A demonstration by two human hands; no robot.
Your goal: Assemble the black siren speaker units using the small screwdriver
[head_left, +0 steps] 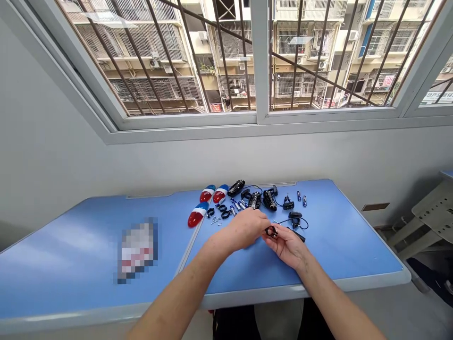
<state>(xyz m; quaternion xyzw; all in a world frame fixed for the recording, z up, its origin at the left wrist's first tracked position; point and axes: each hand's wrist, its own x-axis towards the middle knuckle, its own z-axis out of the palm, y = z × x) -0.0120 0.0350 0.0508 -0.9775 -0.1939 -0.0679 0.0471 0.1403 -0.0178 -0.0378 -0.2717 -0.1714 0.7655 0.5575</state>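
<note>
Both my hands meet above the front half of the blue desk (pixel 255 269). In my right hand (pixel 288 245), palm up, the fingers grip a black ring clamp (pixel 271 231). My left hand (pixel 247 226) is closed with its fingertips pinched against the clamp's upper left side; whatever they pinch is hidden. Just past them lie several opened black light housings (pixel 254 200) and blue-and-silver batteries (pixel 241 204). More black ring clamps (pixel 225 214) and small screws (pixel 215 220) are to the left. A thin black stick-like piece (pixel 297 234) rests behind my right hand.
Red, white and blue oval covers (pixel 198 215) lie at the desk joint. Black cabled parts (pixel 295 216) and two batteries (pixel 301 197) are on the right. A blurred-out packet (pixel 138 250) lies on the left. The wall and window (pixel 262 118) stand behind the desk.
</note>
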